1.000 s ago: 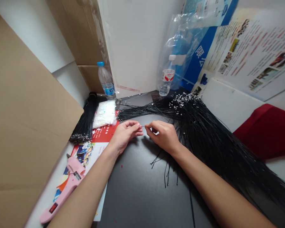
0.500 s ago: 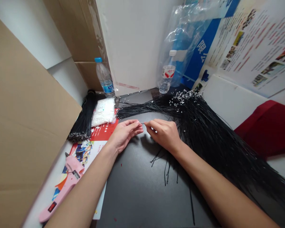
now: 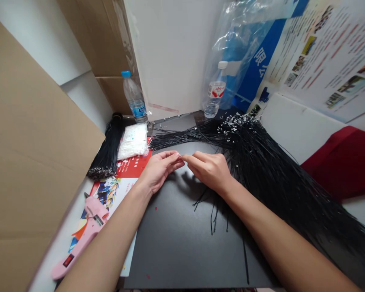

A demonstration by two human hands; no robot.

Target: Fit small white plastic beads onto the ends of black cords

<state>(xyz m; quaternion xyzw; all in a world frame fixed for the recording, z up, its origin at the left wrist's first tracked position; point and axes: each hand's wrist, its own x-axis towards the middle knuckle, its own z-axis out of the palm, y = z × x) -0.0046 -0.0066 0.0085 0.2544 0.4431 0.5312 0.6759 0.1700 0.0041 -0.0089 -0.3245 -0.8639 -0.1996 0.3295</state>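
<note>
Over the dark grey tabletop point(image 3: 176, 239), my two hands meet fingertip to fingertip. My left hand point(image 3: 162, 168), palm turned partly up, pinches with thumb and fingers. My right hand point(image 3: 209, 168), back upward, has its thumb and index finger pressed against the left fingertips. Between them is the end of a thin black cord, now almost wholly covered by the fingers. A big heap of black cords point(image 3: 270, 178) with small whitish tips spreads beside my right forearm. Another bunch of cords point(image 3: 185, 138) lies just behind the hands, and some loose cords point(image 3: 214, 217) stick out below my right wrist.
On the left are a pink glue gun point(image 3: 84, 239), a printed sheet point(image 3: 134, 170), a white plastic packet point(image 3: 133, 142), a tied cord bundle point(image 3: 105, 152) and a cardboard panel point(image 3: 33, 162). Behind stand a blue-capped bottle point(image 3: 135, 99) and a white-capped bottle point(image 3: 215, 91). Red cloth point(image 3: 343, 162) lies right.
My right fingertips have moved left against the left ones, so the short piece of cord that showed between them is now covered. The camera view has shifted slightly.
</note>
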